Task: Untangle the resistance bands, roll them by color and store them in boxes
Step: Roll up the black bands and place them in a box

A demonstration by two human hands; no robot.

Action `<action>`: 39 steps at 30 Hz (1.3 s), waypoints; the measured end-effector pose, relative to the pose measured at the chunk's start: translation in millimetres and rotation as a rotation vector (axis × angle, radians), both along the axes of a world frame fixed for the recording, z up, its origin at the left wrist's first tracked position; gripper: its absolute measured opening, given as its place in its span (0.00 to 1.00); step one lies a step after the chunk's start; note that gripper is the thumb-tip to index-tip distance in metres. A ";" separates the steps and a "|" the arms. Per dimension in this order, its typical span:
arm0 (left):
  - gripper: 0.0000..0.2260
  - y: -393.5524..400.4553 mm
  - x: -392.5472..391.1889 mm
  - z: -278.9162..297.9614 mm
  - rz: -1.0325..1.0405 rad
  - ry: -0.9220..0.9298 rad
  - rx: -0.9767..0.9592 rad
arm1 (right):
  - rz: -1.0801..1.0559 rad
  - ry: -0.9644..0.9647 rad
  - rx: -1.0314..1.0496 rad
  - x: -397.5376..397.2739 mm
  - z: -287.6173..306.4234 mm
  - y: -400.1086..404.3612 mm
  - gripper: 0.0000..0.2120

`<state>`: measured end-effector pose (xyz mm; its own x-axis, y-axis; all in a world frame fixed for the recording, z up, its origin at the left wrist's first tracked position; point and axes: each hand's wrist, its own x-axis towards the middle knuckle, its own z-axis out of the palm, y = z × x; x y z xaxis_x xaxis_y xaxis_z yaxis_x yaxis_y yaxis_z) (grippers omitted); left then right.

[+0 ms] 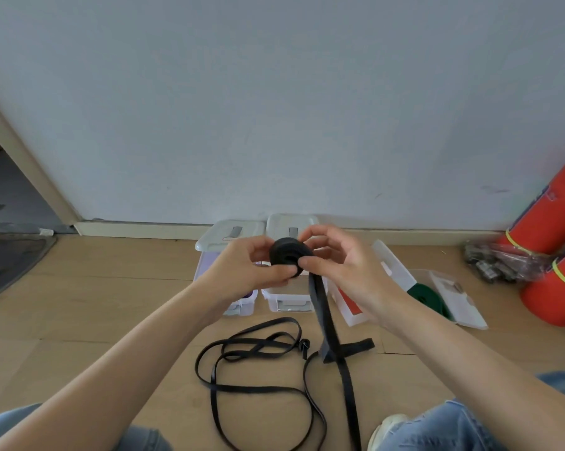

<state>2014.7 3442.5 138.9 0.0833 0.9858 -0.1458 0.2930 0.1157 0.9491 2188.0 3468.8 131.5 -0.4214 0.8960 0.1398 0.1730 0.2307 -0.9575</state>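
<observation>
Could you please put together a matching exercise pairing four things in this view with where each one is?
Things:
1. black roll
2. thin black band
3. green band
4. red cylinders

Places:
A. inside an open box on the right
B. loose in loops on the floor
C. against the wall at far right
D. held between the left hand and right hand

Pairs: 1-D, 2-B, 3-A, 4-C
</observation>
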 end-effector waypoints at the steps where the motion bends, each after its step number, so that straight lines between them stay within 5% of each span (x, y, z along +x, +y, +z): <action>1: 0.11 0.5 0.2 0.8 -0.026 0.065 0.026 | -0.001 -0.069 0.047 0.5 0.6 0.1 0.12; 7: 0.07 2.4 -3.0 5.6 -0.066 0.229 0.112 | 0.023 -0.166 0.111 1.7 7.7 2.5 0.14; 15: 0.03 7.0 -7.6 11.9 0.077 -0.100 0.162 | -0.058 0.044 0.021 0.8 8.5 1.5 0.14; 24: 0.12 -0.6 0.6 4.3 0.117 -0.131 0.026 | -0.096 0.045 0.013 -1.3 -3.0 1.3 0.11; 31: 0.08 2.4 -3.2 7.3 -0.040 0.186 0.032 | 0.010 -0.189 0.212 1.7 3.0 4.4 0.13; 39: 0.06 1.4 -4.9 3.8 -0.056 0.230 0.005 | 0.032 -0.215 0.223 1.2 -2.8 1.7 0.17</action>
